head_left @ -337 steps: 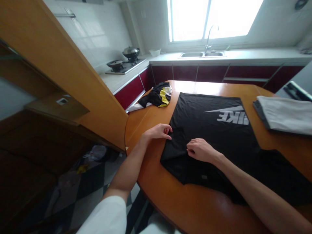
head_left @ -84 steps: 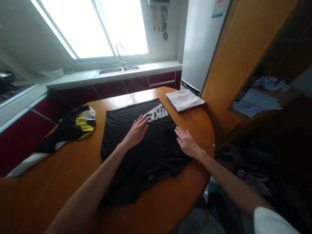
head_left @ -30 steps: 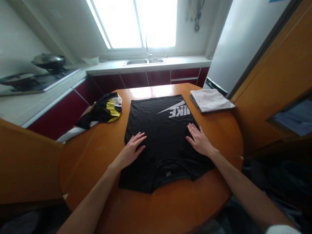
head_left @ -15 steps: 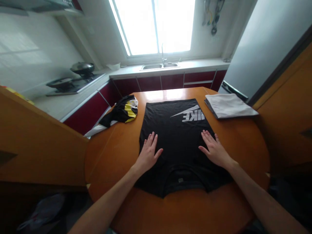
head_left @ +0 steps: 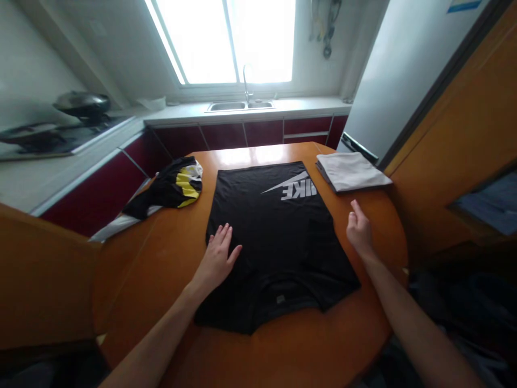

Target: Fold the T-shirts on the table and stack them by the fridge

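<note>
A black T-shirt with a white NIKE print lies flat on the wooden table, its neck opening towards me and the print upside down from my side. My left hand rests flat on the shirt's left part, fingers stretched out. Off the shirt's right edge, above the bare wood, is my right hand, turned partly edge-on. At least one finger points forward, and I see nothing held in it. Closest ahead of that hand lies a folded white and grey cloth.
The round-ended wooden table fills the middle. A crumpled black, yellow and white garment lies at its back left. Beyond stand the counter with a sink and a stove with a lidded pan. A refrigerator stands right.
My right hand has lifted off the shirt and moved right, past its edge. My left hand stays on the shirt. The whole view has shifted, so the room appears further left.
</note>
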Motion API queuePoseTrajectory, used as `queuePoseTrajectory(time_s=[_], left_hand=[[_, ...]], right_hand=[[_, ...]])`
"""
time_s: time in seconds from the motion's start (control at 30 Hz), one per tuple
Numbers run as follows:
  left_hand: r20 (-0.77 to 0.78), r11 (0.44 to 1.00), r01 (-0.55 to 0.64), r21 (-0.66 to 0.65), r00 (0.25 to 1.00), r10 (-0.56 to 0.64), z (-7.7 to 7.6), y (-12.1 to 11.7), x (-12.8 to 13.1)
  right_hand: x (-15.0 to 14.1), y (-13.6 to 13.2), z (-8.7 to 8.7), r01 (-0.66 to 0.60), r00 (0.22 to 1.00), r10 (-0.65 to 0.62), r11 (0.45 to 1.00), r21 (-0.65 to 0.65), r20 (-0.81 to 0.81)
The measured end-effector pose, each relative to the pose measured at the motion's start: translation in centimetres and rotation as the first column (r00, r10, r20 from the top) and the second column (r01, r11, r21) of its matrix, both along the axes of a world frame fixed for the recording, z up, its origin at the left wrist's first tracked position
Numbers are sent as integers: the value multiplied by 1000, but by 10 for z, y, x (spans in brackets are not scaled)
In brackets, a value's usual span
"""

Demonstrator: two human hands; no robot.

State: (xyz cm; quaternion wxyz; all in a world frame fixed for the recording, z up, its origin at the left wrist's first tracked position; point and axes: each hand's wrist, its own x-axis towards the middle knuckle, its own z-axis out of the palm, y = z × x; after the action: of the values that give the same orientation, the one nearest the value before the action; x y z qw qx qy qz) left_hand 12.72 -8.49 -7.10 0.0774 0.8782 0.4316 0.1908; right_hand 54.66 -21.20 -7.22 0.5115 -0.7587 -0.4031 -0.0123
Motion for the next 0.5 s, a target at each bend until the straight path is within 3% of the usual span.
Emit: queuePoseTrajectory(time_s=[0.13,0.33,0.5], left_hand=[[7,1000,-21,17,1000,21,0,6,-4],[13,999,-53,11,999,53,-1,11,-8],[78,995,-94,-15,992,95,1,26,-21]], right_hand=[[5,1,-3,-2,999,1,1000,22,34],[0,3,-3,-159,982,161,987,-32,98],[-2,1,2,-131,986,129,991,13,103]])
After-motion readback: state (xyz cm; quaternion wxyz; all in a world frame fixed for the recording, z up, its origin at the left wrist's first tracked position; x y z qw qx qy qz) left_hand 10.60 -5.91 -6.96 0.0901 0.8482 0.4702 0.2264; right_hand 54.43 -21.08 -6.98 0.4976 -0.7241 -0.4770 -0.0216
